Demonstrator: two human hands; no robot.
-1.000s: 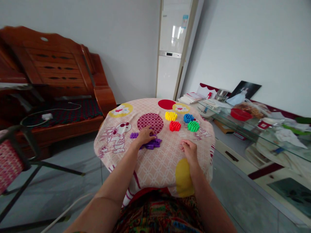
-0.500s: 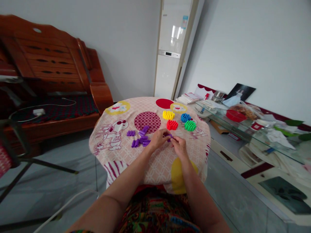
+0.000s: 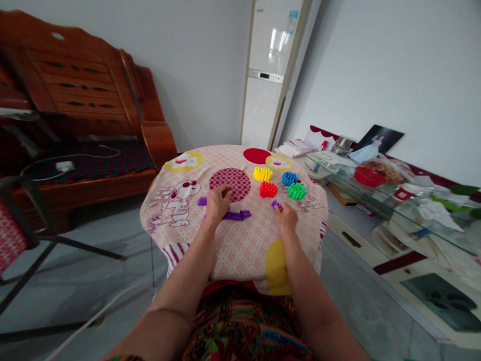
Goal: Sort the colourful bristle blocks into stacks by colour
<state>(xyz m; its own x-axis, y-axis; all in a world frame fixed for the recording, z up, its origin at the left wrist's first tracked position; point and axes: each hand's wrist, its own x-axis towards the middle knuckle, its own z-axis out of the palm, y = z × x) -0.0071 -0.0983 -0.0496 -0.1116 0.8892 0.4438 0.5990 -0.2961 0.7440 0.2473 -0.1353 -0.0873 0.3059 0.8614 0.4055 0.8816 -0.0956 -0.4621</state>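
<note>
My right hand (image 3: 286, 218) pinches purple plastic building pieces (image 3: 276, 204), which look joined together, over the right part of the cloth-covered table (image 3: 246, 250). My left hand (image 3: 218, 201) is over a group of loose purple pieces (image 3: 236, 215) to the left, its fingers bent and slightly apart with nothing visible in them. Another purple piece (image 3: 202, 201) shows beside its outer edge. My left hand and wrist hide part of the group. Beyond my right hand sit knobbly clusters in yellow (image 3: 263, 174), red (image 3: 268, 189), blue (image 3: 289, 178) and green (image 3: 296, 191).
A brown wooden bench (image 3: 78, 95) stands at the left, near a metal-framed chair (image 3: 30, 220). On the right, a glass-topped cabinet (image 3: 406, 215) bears papers, a red bowl (image 3: 370, 176) and other clutter. A tall white air conditioner (image 3: 263, 108) stands behind the table.
My hands were together over a purple piece. The left has moved away leftward to the loose purple pieces; the right has shifted slightly right, keeping hold of purple pieces.
</note>
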